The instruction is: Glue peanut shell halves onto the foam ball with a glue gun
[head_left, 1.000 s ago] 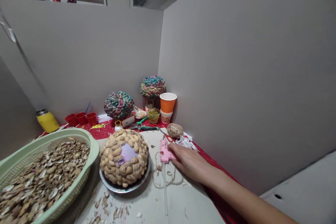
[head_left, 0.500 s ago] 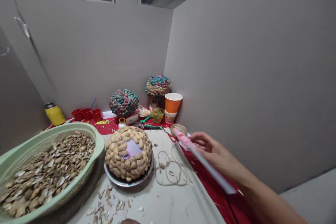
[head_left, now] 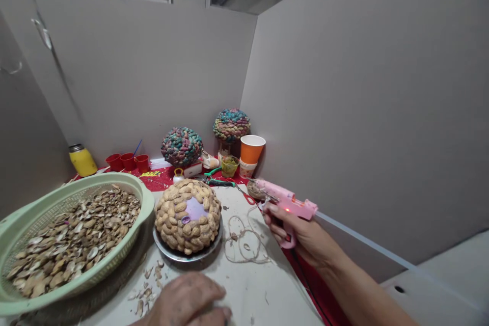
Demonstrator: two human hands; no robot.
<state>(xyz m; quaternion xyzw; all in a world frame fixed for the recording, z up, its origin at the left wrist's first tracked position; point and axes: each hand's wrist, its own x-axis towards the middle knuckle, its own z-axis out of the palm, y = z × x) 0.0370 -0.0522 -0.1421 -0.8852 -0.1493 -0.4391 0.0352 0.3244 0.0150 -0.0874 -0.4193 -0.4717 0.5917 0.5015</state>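
My right hand (head_left: 296, 229) is wrapped around a pink glue gun (head_left: 284, 196), its nozzle pointing left. A long translucent glue stick (head_left: 367, 239) sticks out of the gun's back end, and a small orange light glows on its side. My left hand (head_left: 191, 299) is low at the bottom edge, bent, with a gap between thumb and fingers and nothing visible in it. Just beyond it, a ball covered in peanut shells (head_left: 171, 214) rests on a round metal dish (head_left: 187, 257). A bare lilac patch (head_left: 196, 209) shows near the ball's top.
A green colander (head_left: 147, 198) of peanut shells stands left. Loose shell bits (head_left: 147, 293) and looped twine (head_left: 246, 247) lie on the board. Behind are two coloured balls (head_left: 182, 146), red cups (head_left: 128, 161), an orange cup (head_left: 252, 150), green-handled pliers (head_left: 221, 183) and red-handled scissors (head_left: 249, 198).
My right hand has turned the glue gun, so its side now shows and the glue stick points back right. My left hand has risen into view from the bottom edge.
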